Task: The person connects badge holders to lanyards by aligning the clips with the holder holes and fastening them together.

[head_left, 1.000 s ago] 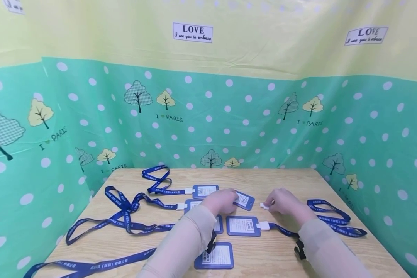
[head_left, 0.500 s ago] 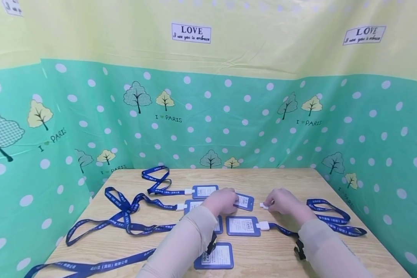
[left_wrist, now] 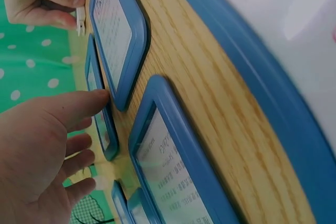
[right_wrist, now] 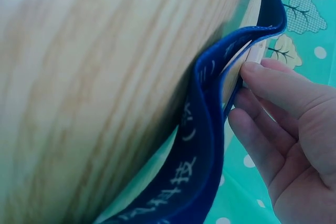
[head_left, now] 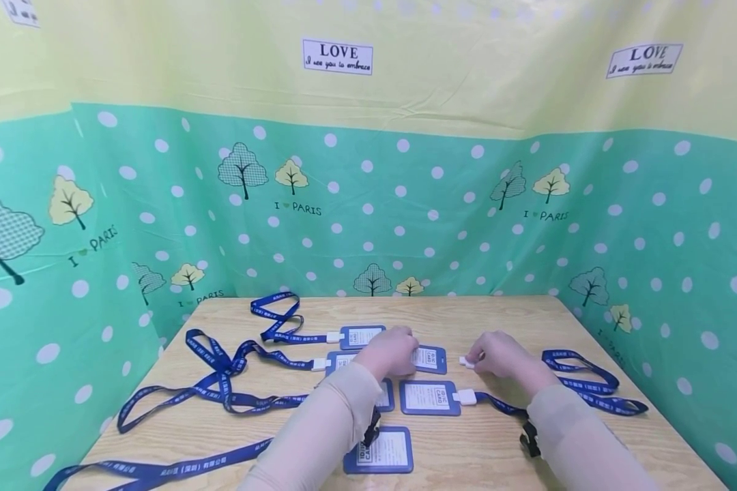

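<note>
My left hand (head_left: 394,354) grips a blue-framed ID badge holder (head_left: 431,359) by its left end, and covers that end in the head view. In the left wrist view the thumb lies on the near edge of this holder (left_wrist: 107,129), with the fingers behind it. To the right, my right hand (head_left: 502,356) pinches the white clip (head_left: 464,363) of a blue lanyard (head_left: 580,360) between thumb and fingertips. A small gap separates clip and holder. Just in front lies another badge holder (head_left: 430,398), joined by a white clip (head_left: 465,397) to its own lanyard (head_left: 497,405).
Several more badge holders (head_left: 362,337) lie left of centre on the wooden table (head_left: 467,314), partly under my left arm. Their blue lanyards (head_left: 221,382) spread leftward, some crossing. One holder (head_left: 396,450) lies near the front. A patterned cloth (head_left: 368,204) surrounds the table.
The badge holder under my left hand has turned from slanted to nearly straight, its slotted end facing the clip. My right hand and the clip have hardly moved.
</note>
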`<state>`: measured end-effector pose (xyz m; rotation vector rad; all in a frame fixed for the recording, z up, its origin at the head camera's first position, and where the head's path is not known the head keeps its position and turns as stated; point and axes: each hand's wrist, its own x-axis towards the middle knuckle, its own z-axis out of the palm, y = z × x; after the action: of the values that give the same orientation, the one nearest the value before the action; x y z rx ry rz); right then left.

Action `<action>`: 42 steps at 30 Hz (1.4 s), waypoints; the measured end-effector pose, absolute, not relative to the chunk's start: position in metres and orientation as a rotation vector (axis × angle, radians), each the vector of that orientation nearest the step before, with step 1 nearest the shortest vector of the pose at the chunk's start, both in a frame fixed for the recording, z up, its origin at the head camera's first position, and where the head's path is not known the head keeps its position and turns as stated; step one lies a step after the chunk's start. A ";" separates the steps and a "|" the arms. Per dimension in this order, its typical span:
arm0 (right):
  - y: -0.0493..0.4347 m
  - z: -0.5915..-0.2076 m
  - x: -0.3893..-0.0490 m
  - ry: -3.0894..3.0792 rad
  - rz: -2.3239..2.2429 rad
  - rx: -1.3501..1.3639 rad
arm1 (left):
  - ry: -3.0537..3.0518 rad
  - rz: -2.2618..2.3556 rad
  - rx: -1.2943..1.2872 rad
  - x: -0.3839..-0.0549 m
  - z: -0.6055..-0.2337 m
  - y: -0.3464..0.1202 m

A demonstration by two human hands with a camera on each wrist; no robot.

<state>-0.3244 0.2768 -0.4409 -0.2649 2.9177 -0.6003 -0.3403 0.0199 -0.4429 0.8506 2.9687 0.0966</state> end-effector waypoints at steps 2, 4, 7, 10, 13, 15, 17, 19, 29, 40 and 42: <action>0.277 -0.441 -0.325 2.919 -0.593 -0.277 | 2.952 0.147 0.826 -0.340 -0.443 0.018; 0.277 -0.440 -0.325 2.919 -0.591 -0.282 | 2.922 0.220 0.789 -0.339 -0.442 0.016; 0.277 -0.440 -0.325 2.917 -0.589 -0.283 | 2.879 0.308 0.743 -0.337 -0.440 0.013; 0.276 -0.440 -0.325 2.919 -0.588 -0.284 | 2.868 0.329 0.737 -0.335 -0.438 0.011; 0.277 -0.441 -0.325 2.920 -0.598 -0.283 | 2.878 0.316 0.749 -0.336 -0.440 0.011; 0.276 -0.440 -0.324 2.921 -0.603 -0.288 | 2.884 0.313 0.755 -0.337 -0.441 0.011; 0.276 -0.439 -0.323 2.919 -0.607 -0.289 | 2.892 0.296 0.771 -0.337 -0.443 0.012; 0.275 -0.439 -0.322 2.918 -0.606 -0.289 | 2.898 0.277 0.780 -0.336 -0.444 0.014; 0.274 -0.439 -0.320 2.914 -0.607 -0.277 | 2.935 0.223 0.758 -0.333 -0.445 0.020; 0.275 -0.442 -0.326 2.932 -0.565 -0.309 | 2.946 0.181 0.787 -0.334 -0.445 0.020; 0.274 -0.442 -0.326 2.936 -0.552 -0.312 | 2.947 0.185 0.778 -0.334 -0.446 0.020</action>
<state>-0.3261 0.2743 -0.4419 -0.3123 2.9363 -0.5519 -0.3337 0.0200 -0.4458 0.7779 2.9467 0.1845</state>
